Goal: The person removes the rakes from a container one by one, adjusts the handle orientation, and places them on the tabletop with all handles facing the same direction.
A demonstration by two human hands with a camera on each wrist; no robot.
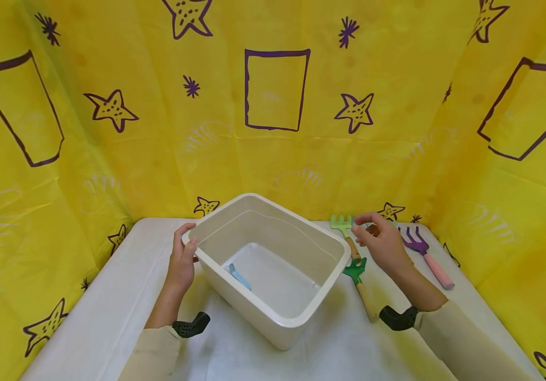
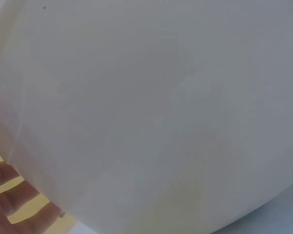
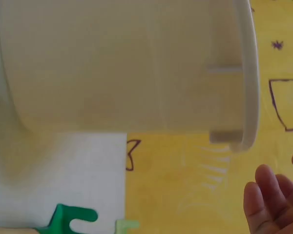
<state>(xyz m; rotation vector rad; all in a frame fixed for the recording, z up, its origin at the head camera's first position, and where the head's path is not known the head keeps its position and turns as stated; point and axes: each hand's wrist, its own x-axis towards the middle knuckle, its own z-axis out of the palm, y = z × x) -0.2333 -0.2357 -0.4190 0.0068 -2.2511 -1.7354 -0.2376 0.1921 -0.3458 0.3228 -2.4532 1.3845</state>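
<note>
A cream plastic bin [image 1: 273,321] takes up the middle of the head view, with a small light blue stick-like piece [image 1: 240,277] on its floor. My left hand [image 1: 183,259] grips the bin's rim at the left corner, thumb over the edge; its fingers show low in the left wrist view. To the right of the bin, my right hand [image 1: 381,241] hangs in the air, fingers loosely bent and apart from the rim. Beneath and beside it lie a light green hand rake [image 1: 342,224], a dark green hand rake [image 1: 356,270] and a purple hand rake [image 1: 417,243] with a pink handle.
A white-covered table [image 1: 153,248] carries everything. Yellow cloth [image 1: 273,169] with purple drawings walls it in at the back and both sides. A bit of teal [image 1: 395,224] shows behind my right hand, its kind hidden.
</note>
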